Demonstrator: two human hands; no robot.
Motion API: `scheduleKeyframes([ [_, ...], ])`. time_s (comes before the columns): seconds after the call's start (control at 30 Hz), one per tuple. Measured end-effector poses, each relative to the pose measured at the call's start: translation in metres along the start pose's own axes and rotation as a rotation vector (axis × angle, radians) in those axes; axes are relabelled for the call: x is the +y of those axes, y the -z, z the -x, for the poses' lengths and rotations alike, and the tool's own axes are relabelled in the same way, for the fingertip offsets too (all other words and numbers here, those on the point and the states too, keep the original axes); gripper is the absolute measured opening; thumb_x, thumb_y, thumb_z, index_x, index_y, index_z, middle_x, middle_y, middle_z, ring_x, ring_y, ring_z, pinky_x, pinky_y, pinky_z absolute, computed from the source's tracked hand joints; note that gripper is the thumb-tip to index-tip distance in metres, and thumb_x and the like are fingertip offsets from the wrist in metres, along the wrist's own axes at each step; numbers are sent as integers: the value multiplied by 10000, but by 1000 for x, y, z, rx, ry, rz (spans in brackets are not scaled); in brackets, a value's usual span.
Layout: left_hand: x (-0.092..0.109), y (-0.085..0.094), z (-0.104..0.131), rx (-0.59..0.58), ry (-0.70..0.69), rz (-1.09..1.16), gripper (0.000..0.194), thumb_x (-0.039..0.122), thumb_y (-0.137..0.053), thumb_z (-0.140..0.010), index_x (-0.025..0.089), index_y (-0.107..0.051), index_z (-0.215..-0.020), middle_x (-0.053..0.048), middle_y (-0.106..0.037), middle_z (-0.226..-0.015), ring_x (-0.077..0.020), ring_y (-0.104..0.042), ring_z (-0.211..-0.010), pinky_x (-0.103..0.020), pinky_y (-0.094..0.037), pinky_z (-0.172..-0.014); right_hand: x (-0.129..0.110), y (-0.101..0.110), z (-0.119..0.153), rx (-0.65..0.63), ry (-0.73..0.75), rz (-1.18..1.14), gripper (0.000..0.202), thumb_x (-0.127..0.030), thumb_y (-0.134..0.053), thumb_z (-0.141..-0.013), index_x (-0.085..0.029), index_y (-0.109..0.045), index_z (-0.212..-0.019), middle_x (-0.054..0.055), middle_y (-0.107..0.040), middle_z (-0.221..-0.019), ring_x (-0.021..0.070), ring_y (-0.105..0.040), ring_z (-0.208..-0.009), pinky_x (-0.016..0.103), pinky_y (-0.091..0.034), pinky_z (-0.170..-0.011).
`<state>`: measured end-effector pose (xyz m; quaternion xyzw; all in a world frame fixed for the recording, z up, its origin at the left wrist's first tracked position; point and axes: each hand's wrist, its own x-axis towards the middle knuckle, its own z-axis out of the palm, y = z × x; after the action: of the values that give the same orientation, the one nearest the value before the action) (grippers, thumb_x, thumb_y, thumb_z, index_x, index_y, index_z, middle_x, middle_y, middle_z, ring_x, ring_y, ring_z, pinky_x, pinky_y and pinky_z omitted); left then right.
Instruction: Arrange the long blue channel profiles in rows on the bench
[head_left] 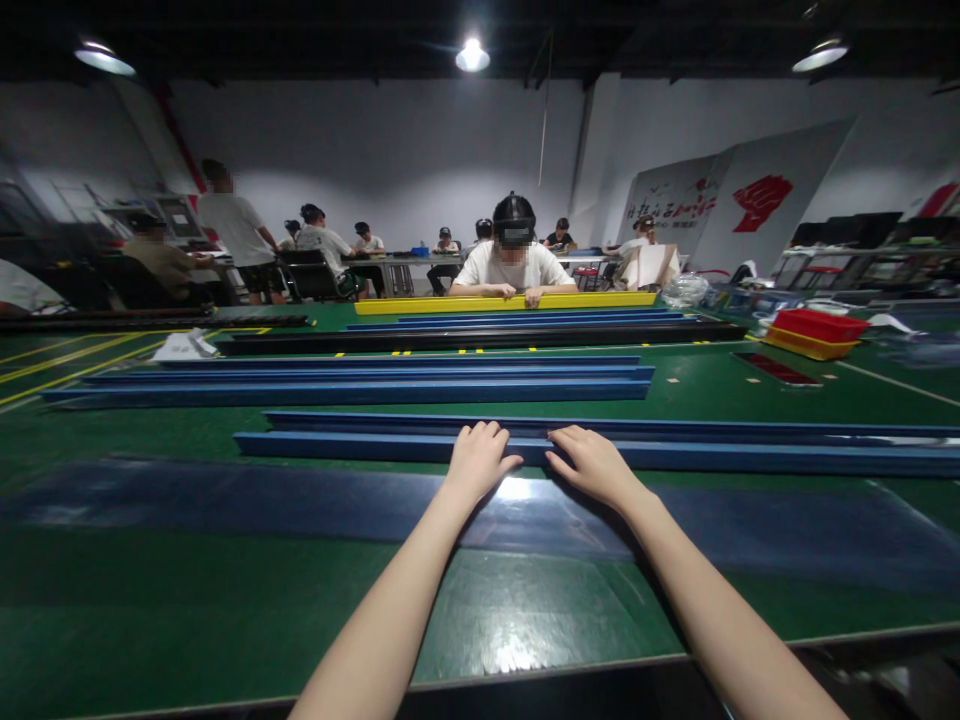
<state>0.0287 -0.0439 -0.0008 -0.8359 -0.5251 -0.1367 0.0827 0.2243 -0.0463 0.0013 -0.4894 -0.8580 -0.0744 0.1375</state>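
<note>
A long blue channel strip [360,446] lies crosswise in front of me, its near wall facing me. My left hand [478,462] grips this near wall, fingers over the top and thumb on the near face. A short way to the right, my right hand [596,465] holds the same wall in a similar way, its thumb pointing toward my left one. Both hands are closed on the strip, with fingertips partly hidden inside it. Below my wrists, a clear bluish plastic sheet [300,505] lies flat on the green table [187,600] and reflects the lamp.
Beyond are more blue strips [360,390], a black strip [480,339] and a yellow strip [510,302] held by a person [514,262] opposite. A red bin [817,328] and a dark phone-like slab [778,369] lie at right. A white object [184,345] stands at left.
</note>
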Motion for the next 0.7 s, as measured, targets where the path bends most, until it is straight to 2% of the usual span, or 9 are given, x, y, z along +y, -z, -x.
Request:
scheduleKeyframes([
  [0.17,-1,5,-1,2,8,-14,280,447,-551,-790,182,-572,-881,-64,-600,-962,-223,-528,-934,-336,-384,-756,-2,-1,0,-26,-23,50,273,-313,-384,-879,-174,-586,-1001,91,-642,-971,189,-568,-907,286,-384,-778],
  [0.37,-9,21,-4,27,12,6,249,432,-633,-726,196,-571,-777,-23,-606,-863,-193,-540,-860,-300,-394,-712,-3,-1,0,-37,-41,50,268,-318,-383,-884,-179,-588,-985,81,-646,-958,185,-570,-898,272,-374,-764],
  [0.57,-17,30,-11,-49,30,50,235,420,-657,-702,203,-569,-715,-5,-605,-796,-179,-555,-814,-271,-388,-664,-3,-1,-1,-39,-53,25,289,-334,-374,-889,-169,-594,-975,81,-647,-941,189,-570,-893,278,-372,-761],
  [0.7,-20,29,-13,-71,-20,42,234,417,-645,-713,198,-563,-713,-8,-596,-781,-183,-554,-800,-265,-384,-643,-6,-1,-2,-34,-78,4,288,-343,-376,-890,-177,-602,-955,71,-653,-928,180,-574,-886,263,-368,-751],
])
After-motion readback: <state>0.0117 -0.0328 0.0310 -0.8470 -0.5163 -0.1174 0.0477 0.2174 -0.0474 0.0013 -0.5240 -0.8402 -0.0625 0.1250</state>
